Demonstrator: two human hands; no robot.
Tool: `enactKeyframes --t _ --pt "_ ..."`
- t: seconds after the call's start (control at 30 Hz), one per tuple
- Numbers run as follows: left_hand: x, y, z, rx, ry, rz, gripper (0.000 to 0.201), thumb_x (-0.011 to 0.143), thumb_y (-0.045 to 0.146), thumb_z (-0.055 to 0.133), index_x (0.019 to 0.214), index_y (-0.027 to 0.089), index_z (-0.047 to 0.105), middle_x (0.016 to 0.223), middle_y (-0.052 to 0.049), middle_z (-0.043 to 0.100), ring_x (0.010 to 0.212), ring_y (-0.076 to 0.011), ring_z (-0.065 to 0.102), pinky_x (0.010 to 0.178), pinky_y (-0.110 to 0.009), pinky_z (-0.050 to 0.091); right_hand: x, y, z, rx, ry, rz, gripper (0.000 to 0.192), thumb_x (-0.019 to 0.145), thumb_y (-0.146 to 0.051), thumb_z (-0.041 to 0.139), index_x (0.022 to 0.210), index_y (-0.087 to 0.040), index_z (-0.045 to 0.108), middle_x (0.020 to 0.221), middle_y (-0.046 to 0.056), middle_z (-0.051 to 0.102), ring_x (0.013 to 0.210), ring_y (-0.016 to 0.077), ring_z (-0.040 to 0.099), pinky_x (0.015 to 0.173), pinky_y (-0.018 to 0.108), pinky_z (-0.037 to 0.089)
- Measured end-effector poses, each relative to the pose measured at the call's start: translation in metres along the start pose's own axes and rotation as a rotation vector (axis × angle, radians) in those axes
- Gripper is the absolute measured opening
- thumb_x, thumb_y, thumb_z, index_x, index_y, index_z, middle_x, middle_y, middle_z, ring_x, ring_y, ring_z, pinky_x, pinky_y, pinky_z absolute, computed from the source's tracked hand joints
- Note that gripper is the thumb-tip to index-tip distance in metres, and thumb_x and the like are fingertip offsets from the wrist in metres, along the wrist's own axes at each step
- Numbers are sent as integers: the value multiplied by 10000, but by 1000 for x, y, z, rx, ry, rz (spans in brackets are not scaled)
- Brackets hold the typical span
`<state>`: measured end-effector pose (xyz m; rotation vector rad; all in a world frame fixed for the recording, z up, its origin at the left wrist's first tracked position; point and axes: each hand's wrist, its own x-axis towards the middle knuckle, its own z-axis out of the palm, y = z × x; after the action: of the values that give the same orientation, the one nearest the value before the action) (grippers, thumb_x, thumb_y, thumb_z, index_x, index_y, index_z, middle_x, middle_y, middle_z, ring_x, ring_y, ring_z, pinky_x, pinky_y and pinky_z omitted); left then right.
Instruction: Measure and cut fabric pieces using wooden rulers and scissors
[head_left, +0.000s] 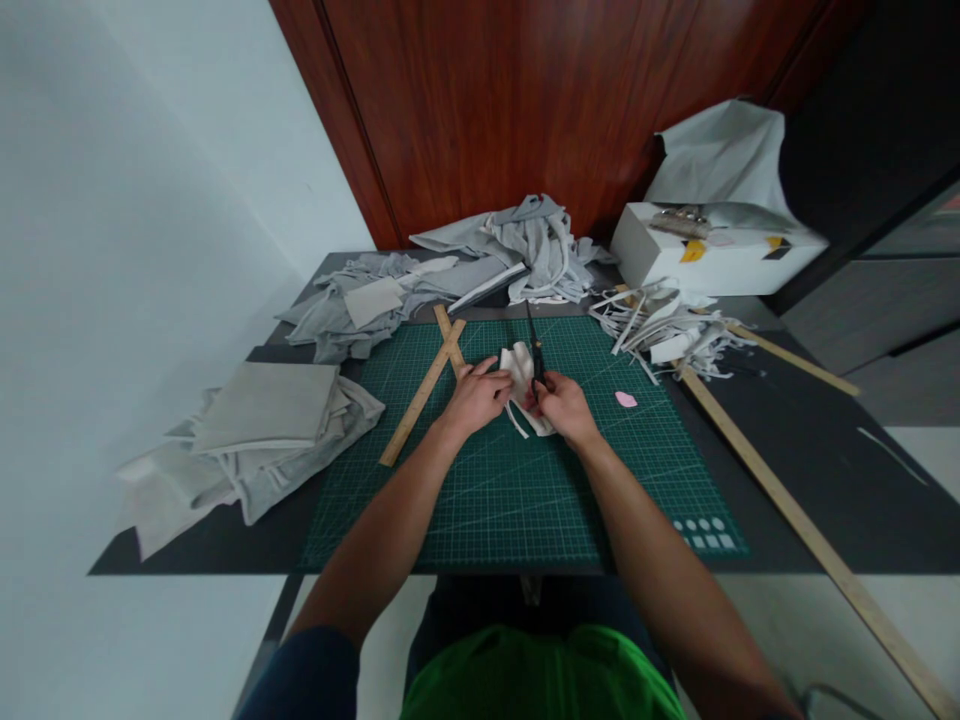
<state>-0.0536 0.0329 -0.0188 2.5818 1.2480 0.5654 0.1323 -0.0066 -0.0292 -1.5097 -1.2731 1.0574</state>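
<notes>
At the middle of a green cutting mat, the left hand pinches a small pale fabric piece. The right hand, closed around black scissors, points the blades toward the table's far edge. A wooden ruler lies near the mat's left edge.

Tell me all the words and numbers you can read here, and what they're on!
No words or numbers are readable.
Green cutting mat: white grid lines and a row of small white squares, no legible figures.
White cardboard box: yellow and black marks, too blurred to read.
Long wooden ruler: any markings too small to read.
</notes>
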Motion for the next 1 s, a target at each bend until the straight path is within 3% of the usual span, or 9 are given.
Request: enactKeyframes --t 0.27,0.47,0.7,1.0 --pt "-1 -13 -1 -10 101 -112 156 885 245 713 1019 255 793 1276 -46 759 1396 -328 558 1153 -571 389 -15 -20 -10 230 33 106 219 856 -393 688 780 -229 564 722 32 694 554 164 651 490 264 492" --pt "-2 -14 -4 -62 122 -146 118 881 207 702 948 255 787 1227 -21 776 1359 -287 603 1175 -510 420 -78 -42 -22 400 -188 153 350 801 -486 750 695 -195 588 637 45 669 478 134 592 453 253 473" --pt "-2 -13 -4 -76 125 -153 128 862 182 698 900 264 789 1162 -2 792 1343 -275 617 1194 -479 426 -143 -26 -17 490 -258 331 485 719 -614 797 762 -159 637 598 8 637 419 130 594 370 225 390" --pt "-2 -20 4 -108 148 -160 137 846 192 720 940 264 789 1216 -7 779 1326 -256 630 1199 -458 428 -165 -20 -18 483 -278 440 486 720 -622 756 762 -154 631 569 14 633 405 153 604 357 237 393"
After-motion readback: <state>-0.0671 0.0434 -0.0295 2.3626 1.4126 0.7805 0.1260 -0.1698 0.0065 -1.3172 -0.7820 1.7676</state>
